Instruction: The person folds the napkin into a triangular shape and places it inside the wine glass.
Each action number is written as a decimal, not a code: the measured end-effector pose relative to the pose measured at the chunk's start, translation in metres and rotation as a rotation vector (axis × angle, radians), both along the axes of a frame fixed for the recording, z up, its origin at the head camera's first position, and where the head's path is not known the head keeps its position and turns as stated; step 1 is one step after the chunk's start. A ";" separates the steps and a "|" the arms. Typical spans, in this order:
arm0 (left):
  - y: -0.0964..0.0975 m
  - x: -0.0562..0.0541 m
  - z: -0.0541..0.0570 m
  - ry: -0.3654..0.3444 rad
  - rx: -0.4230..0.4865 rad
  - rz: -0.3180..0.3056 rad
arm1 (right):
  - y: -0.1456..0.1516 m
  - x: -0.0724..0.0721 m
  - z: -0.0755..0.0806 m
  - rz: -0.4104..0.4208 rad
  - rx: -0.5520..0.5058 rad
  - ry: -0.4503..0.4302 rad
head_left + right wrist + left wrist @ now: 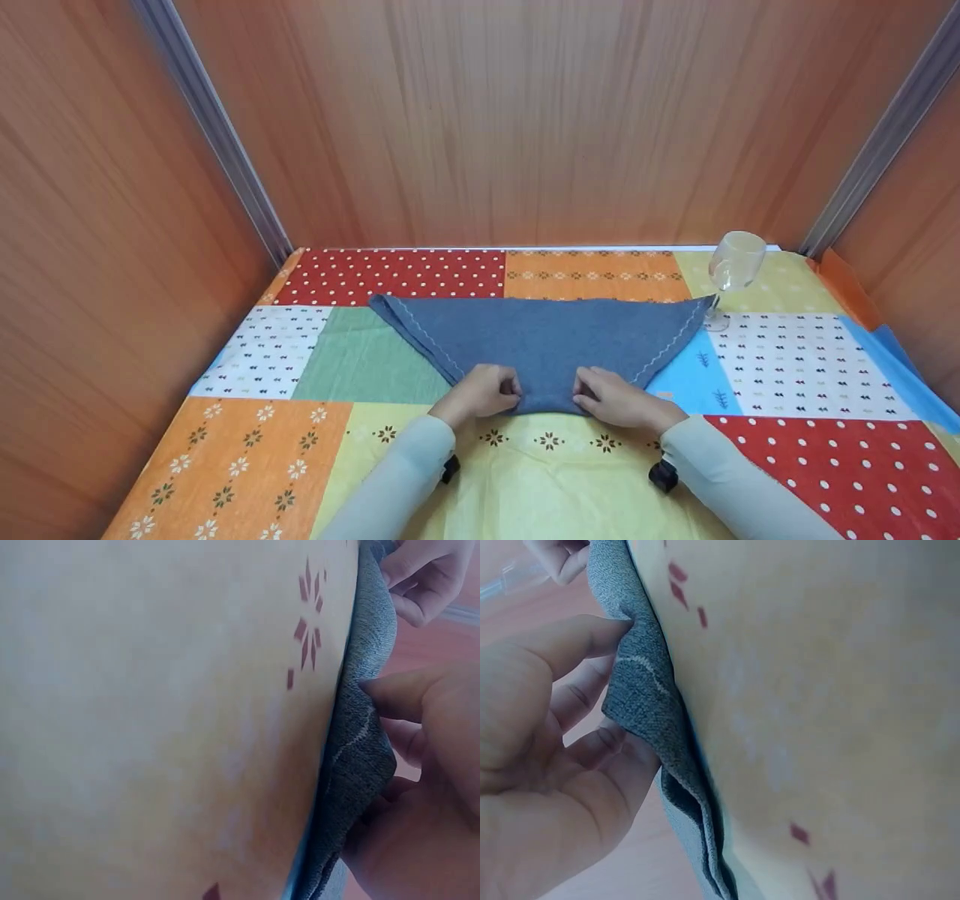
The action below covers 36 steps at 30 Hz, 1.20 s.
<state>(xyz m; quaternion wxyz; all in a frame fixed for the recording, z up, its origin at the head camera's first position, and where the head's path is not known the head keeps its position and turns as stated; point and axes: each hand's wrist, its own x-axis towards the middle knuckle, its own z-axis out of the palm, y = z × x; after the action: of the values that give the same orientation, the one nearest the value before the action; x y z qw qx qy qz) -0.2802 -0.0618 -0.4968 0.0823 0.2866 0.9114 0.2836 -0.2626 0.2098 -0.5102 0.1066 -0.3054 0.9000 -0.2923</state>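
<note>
A grey-blue cloth napkin lies folded on the table, its long straight side at the back and its shorter folded edge toward me. Pale wavy stitching runs along both slanted sides. My left hand pinches the near edge at its left end, and my right hand pinches it at the right end. In the left wrist view, thumb and fingers hold the turned-up fold of the napkin, with loose layers below. The right wrist view shows the thumb pressing on the napkin, the other fingers partly hidden behind it.
A clear wine glass stands upright at the back right, its foot beside the napkin's right corner. A patchwork-print tablecloth covers the table. Wood-grain panels rise behind and at both sides.
</note>
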 end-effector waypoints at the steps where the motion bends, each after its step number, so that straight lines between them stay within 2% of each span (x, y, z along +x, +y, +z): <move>1: -0.001 0.001 0.000 0.001 0.003 -0.006 | 0.000 0.001 0.000 0.003 0.003 -0.006; 9: -0.004 0.010 0.000 -0.030 0.011 -0.039 | -0.001 0.009 0.001 0.025 -0.001 -0.025; 15: -0.004 0.016 0.001 -0.044 -0.005 -0.035 | -0.001 0.014 0.002 0.034 -0.008 -0.059; 24: -0.007 0.019 0.001 -0.059 -0.020 -0.059 | -0.002 0.022 0.002 0.037 -0.028 -0.057; 31: -0.009 0.022 0.003 -0.072 -0.011 -0.088 | -0.002 0.024 0.006 0.054 -0.046 -0.150; 36: -0.008 0.025 0.004 -0.116 -0.021 -0.079 | 0.000 0.024 0.009 0.073 -0.054 -0.236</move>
<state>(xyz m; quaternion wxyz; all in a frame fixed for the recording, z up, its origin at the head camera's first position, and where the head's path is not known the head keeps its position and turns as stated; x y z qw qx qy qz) -0.2554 -0.0702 -0.4932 0.1489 0.3045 0.8960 0.2868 -0.2385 0.2096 -0.5010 0.2142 -0.3043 0.8612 -0.3462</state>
